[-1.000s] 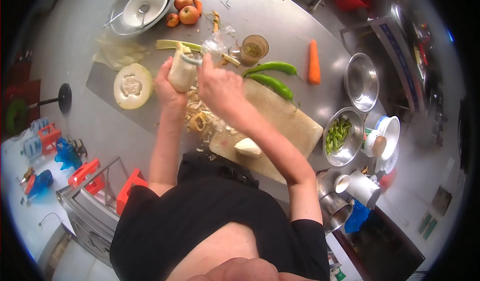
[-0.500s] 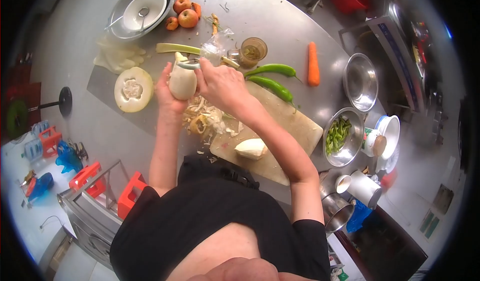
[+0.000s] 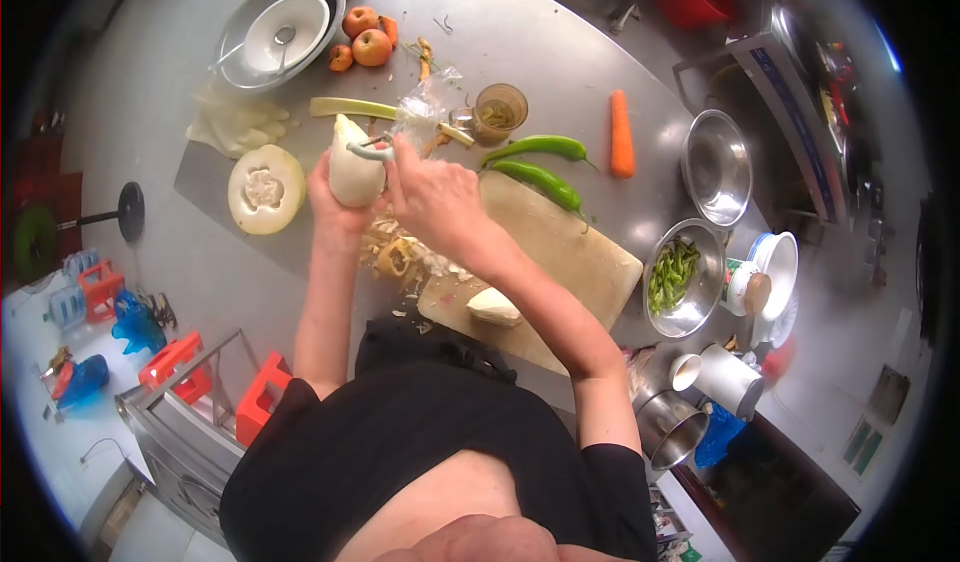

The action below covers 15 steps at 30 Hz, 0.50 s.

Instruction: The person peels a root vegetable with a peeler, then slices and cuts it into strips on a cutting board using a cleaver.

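**Pale vegetable (image 3: 352,180) braced upright under the peeler (image 3: 366,152)**

Your left hand (image 3: 330,204) wraps its grip around the vegetable's lower part, above the counter (image 3: 500,27) and left of the cutting board (image 3: 575,262), probably steadying it while leaving the tapered top exposed. Your right hand's (image 3: 432,190) grip closes on the peeler's handle, the head at the vegetable's upper right side, likely for control. Peelings (image 3: 395,252) lie on the nearer side, handy for scraps.
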Available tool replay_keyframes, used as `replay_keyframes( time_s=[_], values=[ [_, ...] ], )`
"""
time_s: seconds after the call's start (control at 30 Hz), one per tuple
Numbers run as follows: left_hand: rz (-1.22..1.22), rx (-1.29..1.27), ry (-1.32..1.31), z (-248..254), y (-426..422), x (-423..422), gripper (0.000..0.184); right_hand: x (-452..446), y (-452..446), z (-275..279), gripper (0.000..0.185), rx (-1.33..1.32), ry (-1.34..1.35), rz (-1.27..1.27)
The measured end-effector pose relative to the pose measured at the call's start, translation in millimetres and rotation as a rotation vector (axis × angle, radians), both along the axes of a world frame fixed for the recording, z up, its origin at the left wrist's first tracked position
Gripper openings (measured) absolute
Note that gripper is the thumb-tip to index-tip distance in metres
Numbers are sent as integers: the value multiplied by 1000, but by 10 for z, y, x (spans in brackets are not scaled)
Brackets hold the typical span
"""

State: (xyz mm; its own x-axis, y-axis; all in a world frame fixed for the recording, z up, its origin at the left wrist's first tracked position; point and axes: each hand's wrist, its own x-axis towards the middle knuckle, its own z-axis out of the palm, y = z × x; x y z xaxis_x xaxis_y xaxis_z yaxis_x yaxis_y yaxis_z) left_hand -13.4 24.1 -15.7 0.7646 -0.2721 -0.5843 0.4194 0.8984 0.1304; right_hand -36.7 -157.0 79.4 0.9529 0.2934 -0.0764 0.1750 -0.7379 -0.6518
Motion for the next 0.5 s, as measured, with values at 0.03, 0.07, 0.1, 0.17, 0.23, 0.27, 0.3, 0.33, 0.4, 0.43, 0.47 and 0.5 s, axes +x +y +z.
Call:
replay_keyframes(
  time_s=[0.03, 0.07, 0.1, 0.17, 0.23, 0.27, 0.3, 0.33, 0.4, 0.43, 0.47, 0.5],
  values=[
    [26, -6, 8, 59, -78, -14, 49, 36, 12, -30, 46, 21, -35, -5],
    [55, -11, 19, 95, -115, -27, 48, 5, 56, -140, 48, 8, -49, -1],
    [55, -10, 18, 31, -101, -31, 48, -85, 87, -187, 48, 9, -50, 0],
    [151, 13, -82, -156, -49, -27, 49, -418, 153, -215, 50, -103, -51, -14],
    [102, -65, -171, -133, -42, -102, 49, -639, 147, -238, 52, -95, 34, 58],
    [50, -136, -256, -124, -49, -115, 49, -669, 119, -229, 59, -68, 107, 105],
    [59, -134, -264, -146, -48, -89, 49, -658, 89, -231, 66, -37, 178, 163],
    [13, -81, -264, -180, -18, -115, 48, -578, 22, -22, 57, -34, 220, 160],
    [1, 12, -258, -208, -27, -180, 45, -431, -103, 116, 38, -40, 206, 144],
    [-2, 6, -257, -133, -71, -160, 45, -345, -148, 185, 29, -55, 206, 100],
    [-6, 48, -126, -47, -84, -145, 45, -243, -168, 163, 29, -57, 210, 95],
    [-9, 94, 4, 3, -91, -126, 45, -115, -172, 128, 28, -57, 174, 49]
  ],
)
